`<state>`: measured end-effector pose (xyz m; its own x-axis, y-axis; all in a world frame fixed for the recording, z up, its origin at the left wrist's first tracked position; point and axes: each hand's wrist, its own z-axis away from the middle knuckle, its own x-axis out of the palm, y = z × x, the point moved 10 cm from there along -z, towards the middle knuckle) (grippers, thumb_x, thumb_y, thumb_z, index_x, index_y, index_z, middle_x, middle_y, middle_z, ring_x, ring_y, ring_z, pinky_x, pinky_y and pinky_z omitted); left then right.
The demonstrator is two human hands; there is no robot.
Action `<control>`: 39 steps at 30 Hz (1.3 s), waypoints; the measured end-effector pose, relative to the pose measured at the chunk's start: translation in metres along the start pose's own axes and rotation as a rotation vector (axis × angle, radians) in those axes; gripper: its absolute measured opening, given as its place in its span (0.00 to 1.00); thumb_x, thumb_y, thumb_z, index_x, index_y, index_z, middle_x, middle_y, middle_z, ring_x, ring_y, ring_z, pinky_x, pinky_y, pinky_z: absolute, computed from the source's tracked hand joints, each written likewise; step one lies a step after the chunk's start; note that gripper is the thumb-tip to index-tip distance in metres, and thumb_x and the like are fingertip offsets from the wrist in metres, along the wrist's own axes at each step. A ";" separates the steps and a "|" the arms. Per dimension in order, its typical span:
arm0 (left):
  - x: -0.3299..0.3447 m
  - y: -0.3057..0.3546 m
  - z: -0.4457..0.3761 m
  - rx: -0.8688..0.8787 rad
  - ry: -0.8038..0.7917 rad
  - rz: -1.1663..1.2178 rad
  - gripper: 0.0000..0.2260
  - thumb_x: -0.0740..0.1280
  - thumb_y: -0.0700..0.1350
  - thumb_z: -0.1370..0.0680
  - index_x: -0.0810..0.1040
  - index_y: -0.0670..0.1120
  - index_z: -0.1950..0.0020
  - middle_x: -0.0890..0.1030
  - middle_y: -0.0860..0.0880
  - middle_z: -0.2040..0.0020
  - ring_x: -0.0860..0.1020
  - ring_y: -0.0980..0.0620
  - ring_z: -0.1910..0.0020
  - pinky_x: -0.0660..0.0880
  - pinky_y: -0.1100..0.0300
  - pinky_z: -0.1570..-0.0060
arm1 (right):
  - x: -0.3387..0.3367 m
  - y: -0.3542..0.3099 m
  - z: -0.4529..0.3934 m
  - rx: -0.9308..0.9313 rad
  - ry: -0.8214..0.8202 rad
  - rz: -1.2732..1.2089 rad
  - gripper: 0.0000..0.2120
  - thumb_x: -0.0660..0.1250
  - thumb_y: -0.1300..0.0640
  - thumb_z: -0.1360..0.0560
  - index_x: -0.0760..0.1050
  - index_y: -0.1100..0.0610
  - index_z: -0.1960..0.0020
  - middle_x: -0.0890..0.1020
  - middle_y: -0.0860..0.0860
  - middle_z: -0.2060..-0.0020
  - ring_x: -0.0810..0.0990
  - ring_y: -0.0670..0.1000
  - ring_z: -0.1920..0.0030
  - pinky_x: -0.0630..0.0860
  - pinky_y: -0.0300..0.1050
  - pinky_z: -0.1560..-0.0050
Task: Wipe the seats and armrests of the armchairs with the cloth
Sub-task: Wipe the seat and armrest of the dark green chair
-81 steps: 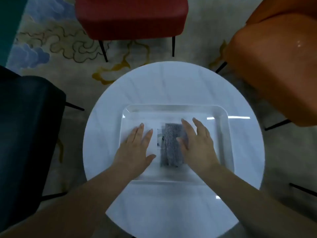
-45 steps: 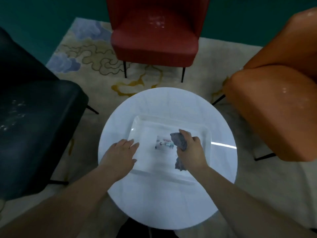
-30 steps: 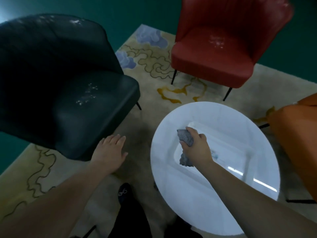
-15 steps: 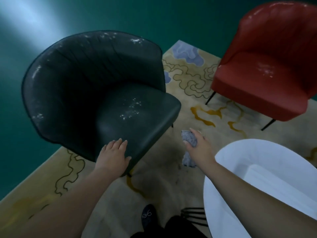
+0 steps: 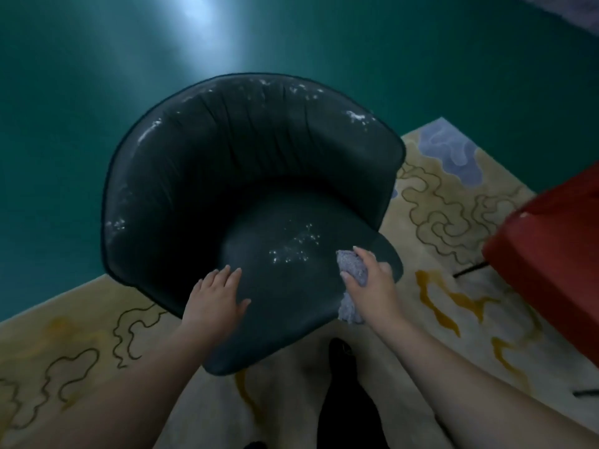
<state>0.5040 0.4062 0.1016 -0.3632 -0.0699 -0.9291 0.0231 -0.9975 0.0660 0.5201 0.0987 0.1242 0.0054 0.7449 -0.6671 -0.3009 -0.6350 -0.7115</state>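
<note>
A dark, almost black armchair [image 5: 252, 202] stands on the patterned rug [image 5: 460, 202], its curved back and armrests wrapping round the seat [image 5: 285, 286]; pale specks are scattered over the middle of the seat [image 5: 296, 246] and along the top rim of the back and the left armrest. The person leans over the front of it with both bare forearms stretched out; the left hand [image 5: 215, 299] lies flat on the front left part of the seat, fingers spread and a little apart, palm down on the leather. The right hand [image 5: 369, 283] is closed round a bunched grey cloth [image 5: 351, 270]; the fingers curl over the top of it and the thumb grips it from the near side, while a loose end [image 5: 350, 311] hangs down below the wrist past the seat's front edge. The cloth is at the right front of the seat, just beside the specks; whether it is pressed to the leather or held just above it I cannot tell. To the right, well apart from the dark chair, the corner of a red armchair [image 5: 551, 254] shows at the edge of the view, one thin black leg [image 5: 470, 269] beneath it; the floor beyond the rug is deep green [image 5: 97, 76], with a pale glare on it; a dark shoe [image 5: 342, 351] shows on the rug between the forearms.
</note>
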 end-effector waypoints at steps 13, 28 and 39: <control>0.043 0.002 -0.097 -0.222 -0.012 0.217 0.33 0.58 0.62 0.21 0.52 0.50 0.21 0.55 0.48 0.21 0.55 0.47 0.23 0.53 0.53 0.25 | 0.059 0.004 -0.149 -0.105 -0.247 0.012 0.27 0.69 0.48 0.25 0.64 0.39 0.29 0.66 0.43 0.46 0.68 0.36 0.51 0.62 0.25 0.48; 0.167 -0.018 -0.205 -0.204 0.000 0.225 0.51 0.67 0.72 0.34 0.45 0.54 0.21 0.44 0.53 0.20 0.47 0.49 0.22 0.51 0.52 0.24 | 0.188 0.072 -0.267 -0.155 -0.200 -0.123 0.27 0.68 0.56 0.23 0.65 0.40 0.29 0.68 0.38 0.43 0.67 0.26 0.44 0.61 0.18 0.48; 0.229 -0.022 -0.220 -0.192 0.012 0.248 0.56 0.69 0.72 0.39 0.37 0.57 0.25 0.35 0.57 0.24 0.39 0.50 0.22 0.49 0.52 0.24 | 0.256 0.105 -0.292 -0.386 -0.032 0.271 0.27 0.63 0.66 0.24 0.66 0.53 0.27 0.69 0.60 0.38 0.67 0.60 0.43 0.69 0.52 0.41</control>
<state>0.6250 0.4120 -0.1923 -0.3134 -0.3097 -0.8977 0.2851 -0.9324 0.2222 0.7684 0.1624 -0.1857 -0.0553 0.5435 -0.8376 0.0896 -0.8328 -0.5463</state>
